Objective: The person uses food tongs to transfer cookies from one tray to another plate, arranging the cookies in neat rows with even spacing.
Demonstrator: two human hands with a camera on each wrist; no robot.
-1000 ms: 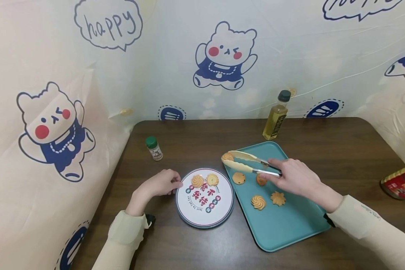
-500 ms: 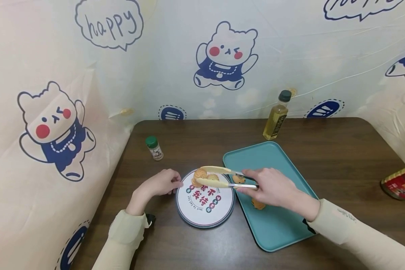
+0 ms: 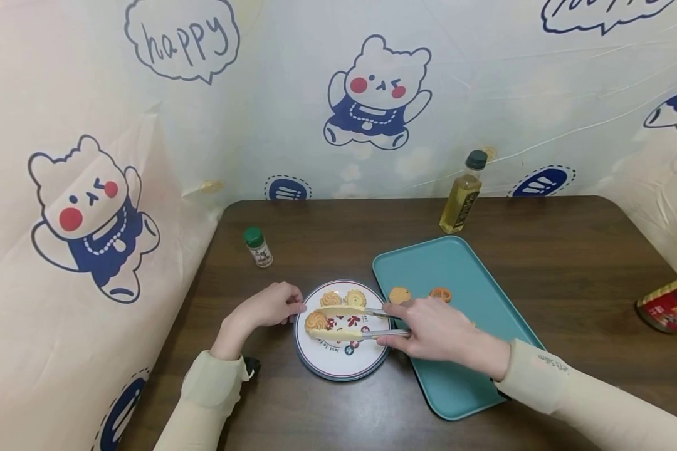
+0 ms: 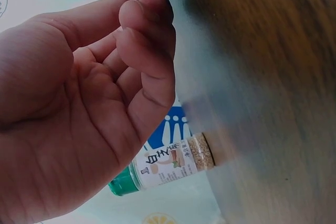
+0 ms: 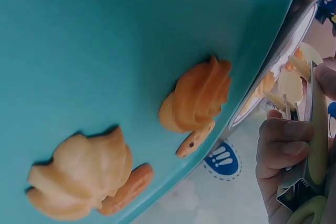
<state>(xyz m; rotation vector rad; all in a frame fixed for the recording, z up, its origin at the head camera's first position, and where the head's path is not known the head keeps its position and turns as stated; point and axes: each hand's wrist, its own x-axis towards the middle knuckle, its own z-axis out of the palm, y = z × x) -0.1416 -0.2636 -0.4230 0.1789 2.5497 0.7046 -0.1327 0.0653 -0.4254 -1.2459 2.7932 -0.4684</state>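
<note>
My left hand (image 3: 271, 305) pinches the left rim of a white plate (image 3: 344, 368) with red lettering, which looks stacked on another. Thumb and fingertips meet at the rim in the left wrist view. Two swirled cookies (image 3: 356, 299) lie toward the plate's far side. My right hand (image 3: 437, 329) grips metal tongs (image 3: 338, 336) with cream tips, reaching over the plate. A round swirled cookie (image 3: 317, 322) is between the tips at the plate's left. On the teal tray (image 3: 440, 260) are a round cookie (image 3: 399, 295), a pretzel-shaped cookie (image 3: 441, 294) and swirled ones (image 5: 199, 98), partly hidden by the right hand.
A green-capped seasoning jar (image 3: 258, 249) stands beyond the left hand. At the tray's far edge is an oil bottle (image 3: 461, 197). A red can (image 3: 671, 304) sits at the far right. A cartoon-printed curtain (image 3: 282, 125) hangs behind the table.
The right hand has carried the swirled cookie in the tongs from over the tray's far left corner to the plate's left side. The left hand has stayed at the rim.
</note>
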